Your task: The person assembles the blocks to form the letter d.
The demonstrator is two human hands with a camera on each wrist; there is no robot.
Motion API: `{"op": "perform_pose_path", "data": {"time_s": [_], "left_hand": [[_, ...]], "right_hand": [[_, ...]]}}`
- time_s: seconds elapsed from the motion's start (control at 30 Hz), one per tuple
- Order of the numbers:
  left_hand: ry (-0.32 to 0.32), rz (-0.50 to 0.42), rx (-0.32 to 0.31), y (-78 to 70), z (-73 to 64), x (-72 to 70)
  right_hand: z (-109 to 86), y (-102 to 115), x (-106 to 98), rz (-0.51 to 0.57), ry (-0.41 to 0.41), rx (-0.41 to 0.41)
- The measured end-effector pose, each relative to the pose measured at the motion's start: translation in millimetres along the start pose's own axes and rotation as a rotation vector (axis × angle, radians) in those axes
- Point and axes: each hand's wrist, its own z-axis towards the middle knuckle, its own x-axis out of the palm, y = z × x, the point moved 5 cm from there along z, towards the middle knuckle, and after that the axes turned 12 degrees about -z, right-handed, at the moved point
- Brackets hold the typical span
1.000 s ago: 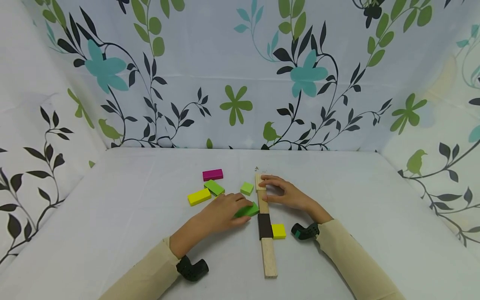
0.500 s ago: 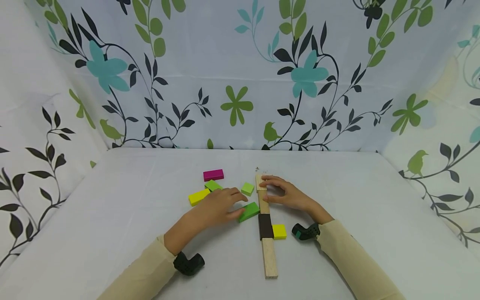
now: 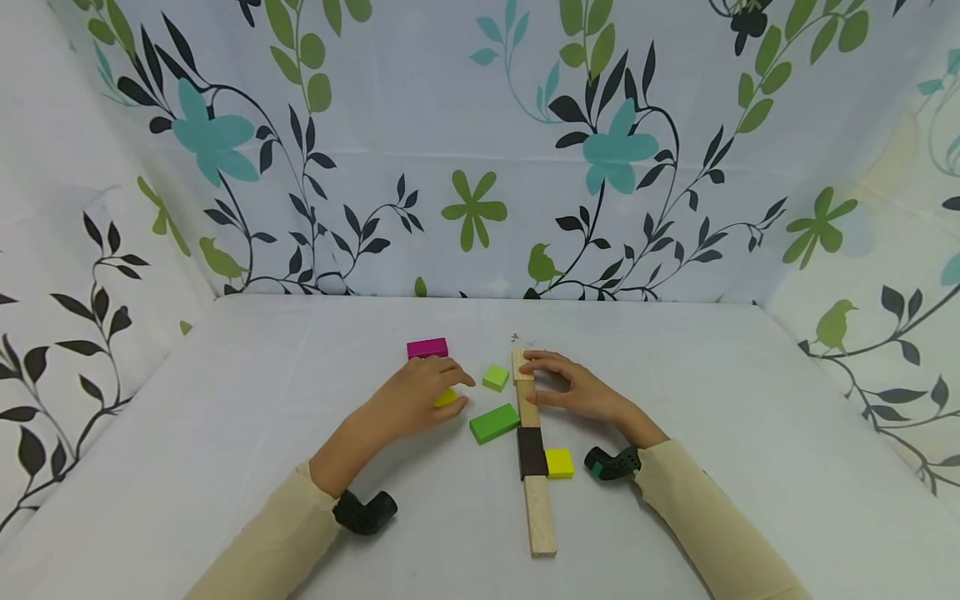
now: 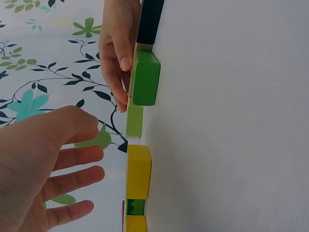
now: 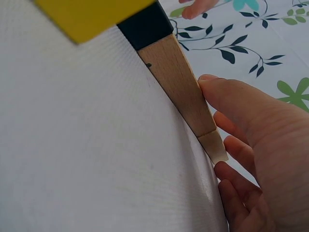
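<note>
I find the bright green block (image 3: 495, 424) left of the row (image 3: 529, 410), touching or just beside it. My left hand (image 3: 405, 398) has quit it for the yellow blocks (image 4: 138, 172) (half-open, nothing held), so I judge it released. My right hand (image 3: 579, 392) rests loosely curved against the row's far end. Count: three green, three yellow, three wooden, one dark block (image 3: 532, 452), one magenta block (image 3: 427, 347).

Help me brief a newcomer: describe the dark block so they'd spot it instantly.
On the white surface, the right hand is at the far end of a line of blocks. Partway along that line lies the dark block. It is the only dark one, between bare-wood pieces.
</note>
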Motion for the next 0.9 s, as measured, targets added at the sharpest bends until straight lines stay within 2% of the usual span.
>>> {"op": "perform_pose_path", "data": {"time_s": [0.53,0.9], "left_hand": [[-0.007,-0.037,-0.111,34.2,-8.5,1.6],[0.031,-0.034,-0.165,39.7,-12.3,2.6]], "right_hand": [[0.5,4,2,-0.007,-0.003,0.029],[-0.9,3,0,-0.002,0.009,0.007]]}}
